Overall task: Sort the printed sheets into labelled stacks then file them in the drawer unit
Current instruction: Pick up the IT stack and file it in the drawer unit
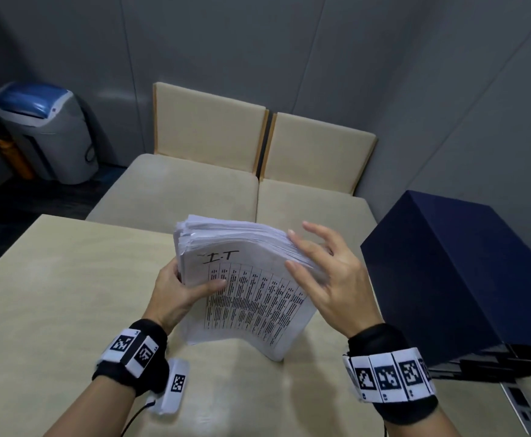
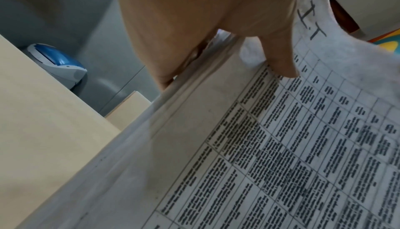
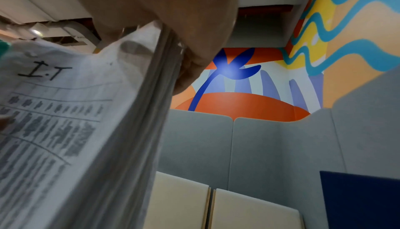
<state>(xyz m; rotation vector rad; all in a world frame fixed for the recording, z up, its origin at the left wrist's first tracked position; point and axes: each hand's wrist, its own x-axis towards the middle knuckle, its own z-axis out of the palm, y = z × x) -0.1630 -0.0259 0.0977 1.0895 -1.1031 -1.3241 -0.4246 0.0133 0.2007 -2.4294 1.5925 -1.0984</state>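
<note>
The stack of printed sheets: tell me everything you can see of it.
The stack of sheets is thick white paper, held tilted with its lower edge near or on the table. The top sheet bears a handwritten "I.T" above a printed grid of blurred text. The edges are uneven and fanned. The left hand grips the left edge, thumb on top; the right hand touches the right edge with spread fingers.

left hand [image 2: 216, 18] grips stack of sheets [image 2: 281, 147] | thumb on top sheet marked "I.T"

Matt paper sheets [image 1: 245, 279], smooth pale wood-look table [image 1: 53, 294]
</note>
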